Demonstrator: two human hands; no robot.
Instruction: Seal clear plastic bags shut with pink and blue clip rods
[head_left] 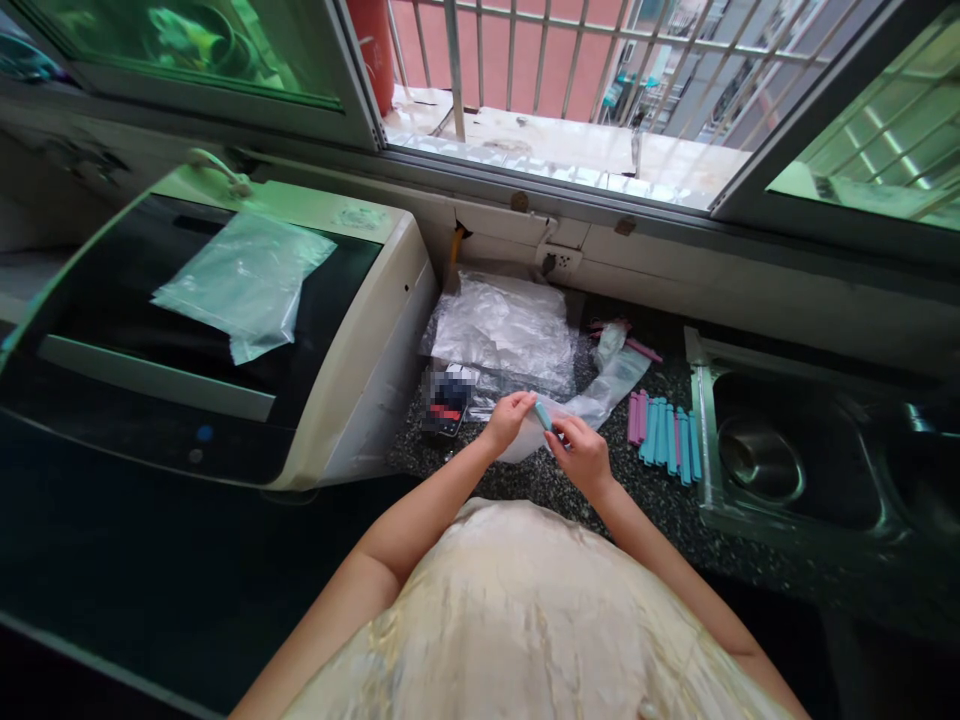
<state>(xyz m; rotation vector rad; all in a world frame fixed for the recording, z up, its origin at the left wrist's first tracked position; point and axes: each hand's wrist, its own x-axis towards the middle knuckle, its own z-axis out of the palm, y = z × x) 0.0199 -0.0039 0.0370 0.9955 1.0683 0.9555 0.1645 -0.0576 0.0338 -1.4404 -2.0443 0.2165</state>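
Observation:
A short light-blue bag-sealing clip (543, 416) is pinched between the fingers of my left hand (508, 421) and my right hand (582, 456), one at each end. Beneath them a clear plastic bag (523, 443) lies on the speckled dark counter (600, 490). Right of my hands, blue clips (660, 432) and pink clips (638, 415) lie side by side in a row. Just beyond my hands spreads a stack of clear plastic bags (506, 330). A crumpled strip of clear plastic (619, 380) lies between that stack and the row.
Left stands a top-loading washing machine (382, 370) with a plastic bag (247, 275) on its lid. A partly blurred phone-like object (448, 425) is near my left hand. The steel sink (701, 400) at right holds a metal bowl (761, 458). Behind are a socket (562, 260) and a barred window.

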